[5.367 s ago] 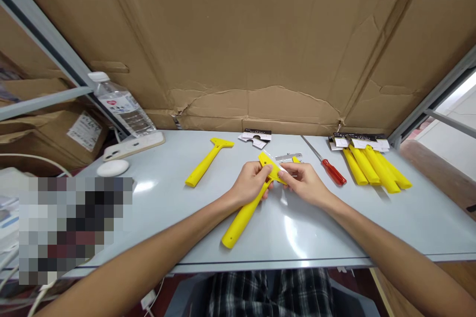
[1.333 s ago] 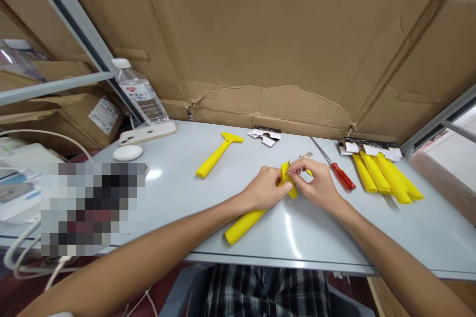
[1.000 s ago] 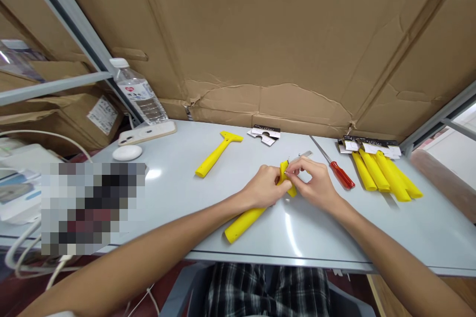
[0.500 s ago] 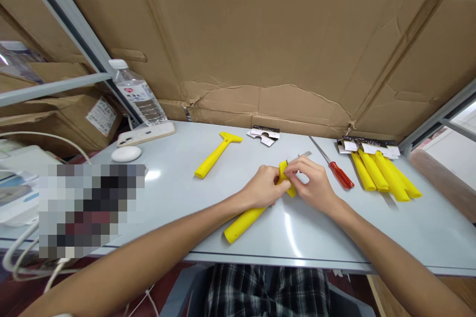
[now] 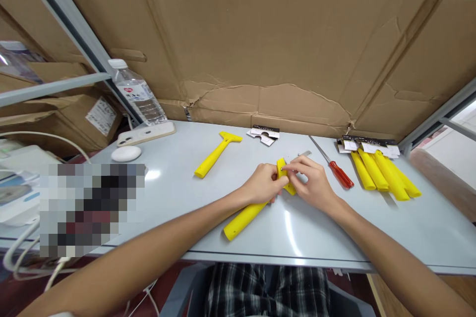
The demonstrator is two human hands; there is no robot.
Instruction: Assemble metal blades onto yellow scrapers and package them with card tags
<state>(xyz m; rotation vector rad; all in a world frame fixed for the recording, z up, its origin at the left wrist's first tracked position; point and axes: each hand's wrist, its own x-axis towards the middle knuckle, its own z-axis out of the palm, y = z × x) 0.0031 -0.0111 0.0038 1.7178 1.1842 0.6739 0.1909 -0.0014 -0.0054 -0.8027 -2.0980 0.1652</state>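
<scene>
My left hand is wrapped around a yellow scraper near its head, with the long handle slanting down to the left over the table. At the scraper's head, my right hand is closed in a pinch, fingertips against the yellow plastic; whatever tiny part they hold is too small to make out. Just beyond the right fingers, a thin metal blade shows in part. A second yellow scraper lies farther back on the left. To the right rests a screwdriver with a red handle.
Several yellow scrapers with card packaging lie at the right. More folded cards sit at the back. On the left are a water bottle, a phone and a white oval case. Cardboard walls the table's back.
The scraper's head has turned slightly, showing more of its face between my hands. My right fingertips have shifted a little left along it. The other things have stayed put.
</scene>
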